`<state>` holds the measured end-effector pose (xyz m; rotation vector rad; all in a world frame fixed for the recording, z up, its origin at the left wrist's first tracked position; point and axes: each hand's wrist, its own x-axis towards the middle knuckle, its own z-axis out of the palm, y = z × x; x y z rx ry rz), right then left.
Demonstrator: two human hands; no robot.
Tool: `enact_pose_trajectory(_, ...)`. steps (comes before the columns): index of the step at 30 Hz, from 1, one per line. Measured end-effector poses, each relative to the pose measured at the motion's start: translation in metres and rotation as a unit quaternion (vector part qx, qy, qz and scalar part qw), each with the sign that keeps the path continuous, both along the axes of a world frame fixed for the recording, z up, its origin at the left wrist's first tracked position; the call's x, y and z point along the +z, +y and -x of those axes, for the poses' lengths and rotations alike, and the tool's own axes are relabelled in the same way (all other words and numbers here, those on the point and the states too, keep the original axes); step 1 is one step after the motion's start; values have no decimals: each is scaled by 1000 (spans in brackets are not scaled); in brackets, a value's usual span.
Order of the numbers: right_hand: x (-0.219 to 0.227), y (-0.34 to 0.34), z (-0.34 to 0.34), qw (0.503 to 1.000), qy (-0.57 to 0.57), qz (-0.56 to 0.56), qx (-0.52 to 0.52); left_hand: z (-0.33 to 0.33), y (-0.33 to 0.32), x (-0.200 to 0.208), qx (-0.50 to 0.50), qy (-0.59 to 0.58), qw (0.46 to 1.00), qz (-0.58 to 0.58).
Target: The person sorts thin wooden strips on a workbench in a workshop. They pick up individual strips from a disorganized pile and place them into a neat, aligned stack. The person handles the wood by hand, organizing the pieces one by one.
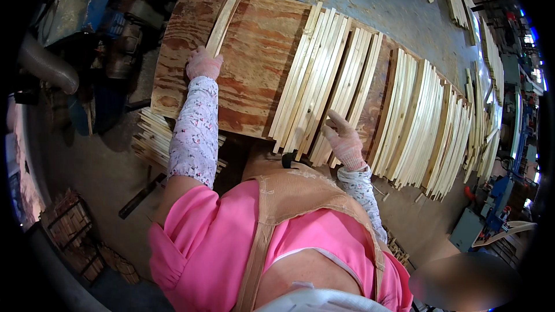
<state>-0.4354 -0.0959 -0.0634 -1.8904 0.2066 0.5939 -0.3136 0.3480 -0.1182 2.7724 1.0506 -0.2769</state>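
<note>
On the left part of a plywood tabletop [260, 40], my left hand [204, 63], in a pale pink glove, is closed around the near end of a wooden strip [225, 20]. That strip points away toward the far edge of the board. My right hand [345, 143], gloved alike, hovers by the near ends of a row of pale wooden strips [312, 75], its fingers loosely apart and nothing visible in them. A smaller group of strips [354, 72] lies just beyond that hand. Whether its fingertips touch the wood, I cannot tell.
More wooden strips [419, 115] lie side by side along the right of the tabletop. Below its left edge is a stack of strips [151, 138]. Machinery [115, 40] stands at far left, and further strips [457, 0] lie at the far right. A blurred oval [465, 280] covers the lower right.
</note>
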Motion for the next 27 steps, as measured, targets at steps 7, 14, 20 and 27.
enact_pose_trajectory(7,7,4,-4,994,28,4,103,-11,7,3,32,-84,975,204)
enact_pose_trajectory(14,25,104,-14,947,-13,-209,245,49,-91,108,100,-355,768,524)
enact_pose_trajectory(20,1,174,43,881,49,-339,327,162,-93,126,210,-486,729,435)
enact_pose_trajectory(27,-30,237,89,769,256,-289,510,338,-62,45,306,-565,430,634)
